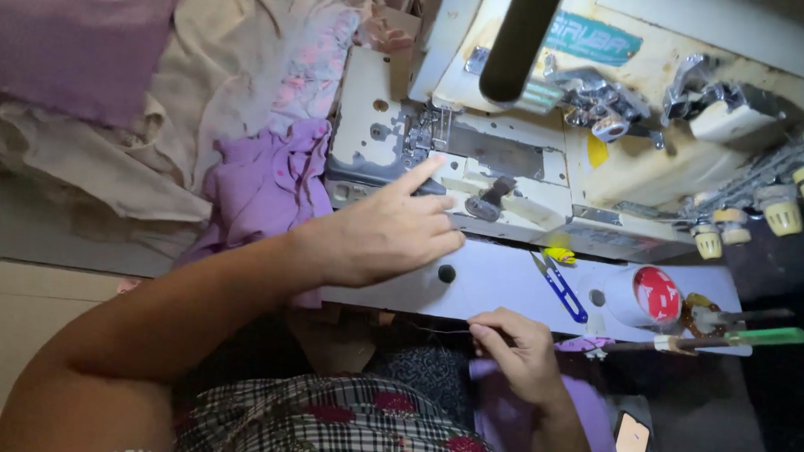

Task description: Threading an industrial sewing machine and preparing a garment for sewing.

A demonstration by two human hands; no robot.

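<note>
My left hand (384, 230) reaches over the front of a cream overlock sewing machine (510, 181), index finger stretched toward its needle area (427, 138), holding nothing. My right hand (518, 346) rests at the near edge of the white machine table (498, 283), fingers pinched on a thin dark thread (438, 330). Purple fabric (265, 186) lies bunched just left of the machine, beside my left wrist. More purple fabric (502, 421) sits on my lap under the right hand.
Blue-handled thread snips (562, 289) lie on the table right of my hands. A white cup with a red top (649, 297) and a green-handled tool (754, 338) sit further right. Cream and pink cloth (220, 68) is piled left. A phone (630, 443) lies at bottom.
</note>
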